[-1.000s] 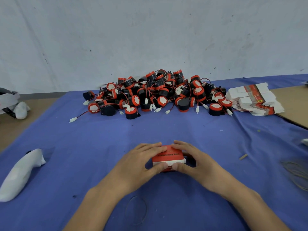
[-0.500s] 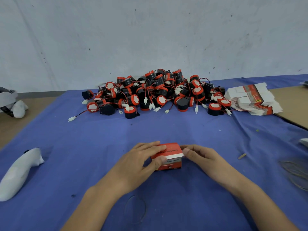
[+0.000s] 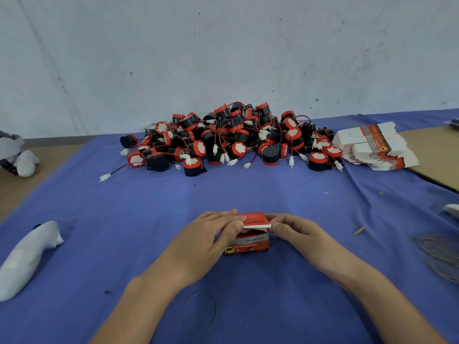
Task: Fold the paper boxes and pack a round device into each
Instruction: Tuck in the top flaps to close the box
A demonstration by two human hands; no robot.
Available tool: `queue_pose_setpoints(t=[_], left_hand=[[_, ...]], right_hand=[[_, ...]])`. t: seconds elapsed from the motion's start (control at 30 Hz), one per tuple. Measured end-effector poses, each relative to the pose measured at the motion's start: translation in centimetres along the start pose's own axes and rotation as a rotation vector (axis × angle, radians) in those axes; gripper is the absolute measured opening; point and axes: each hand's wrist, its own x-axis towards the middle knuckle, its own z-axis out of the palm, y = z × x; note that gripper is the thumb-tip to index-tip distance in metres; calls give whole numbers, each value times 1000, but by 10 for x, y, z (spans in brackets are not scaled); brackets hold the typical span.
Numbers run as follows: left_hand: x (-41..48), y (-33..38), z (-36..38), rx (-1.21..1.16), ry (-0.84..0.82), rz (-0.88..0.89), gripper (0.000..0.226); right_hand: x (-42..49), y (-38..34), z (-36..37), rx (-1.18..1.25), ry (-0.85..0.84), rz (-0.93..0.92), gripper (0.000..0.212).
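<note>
Box (image 3: pixel 250 240) sits on the blue cloth (image 3: pixel 273 194), near edge, straight in front of us; the device pile (image 3: pixel 231 137) lies well beyond it, the flat blanks (image 3: pixel 377 147) beyond and to its right.

Left hand (image 3: pixel 211 240) clamps the box's left side, thumb on the lid's (image 3: pixel 255 219) front lip, fingers over its top. Right hand (image 3: pixel 295 228) pinches the lid's right corner, fingertips closed on it.

Lid is raised, white tuck edge showing, not yet seated. We cannot see inside the box, so cannot tell if a device is in.

Our read: closing step. To do it well, we would keep the left hand bracing the box walls square, steer the tuck flap inside the front wall, then press down evenly along the lip. Pressing one corner alone would likely buckle the thin card.

A rubber band (image 3: pixel 200 311) lies on the cloth nearer us than the box.
</note>
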Motion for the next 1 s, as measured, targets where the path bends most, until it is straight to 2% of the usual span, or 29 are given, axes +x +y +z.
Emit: queue_pose_setpoints(t=[0.13, 0.3, 0.57, 0.67, 0.8, 0.9, 1.0], left_hand=[[1, 0, 1, 4, 0, -1, 63], [0, -3, 0, 5, -17, 14, 62], [1, -4, 1, 4, -7, 31, 65], [1, -4, 1, -11, -9, 29, 67], [1, -3, 1, 27, -10, 38, 71], [0, -2, 1, -10, 17, 43, 60], [0, -2, 0, -28, 41, 44, 47]], right_hand=[[0, 0, 0, 6, 7, -16, 47], [1, 2, 0, -7, 8, 0, 26], [1, -1, 1, 6, 28, 20, 24], [0, -3, 0, 55, 91, 14, 23], [-5, -5, 0, 24, 67, -56, 19], [-6, -6, 2, -60, 13, -110, 16], [-5, -5, 3, -80, 28, -144, 20]])
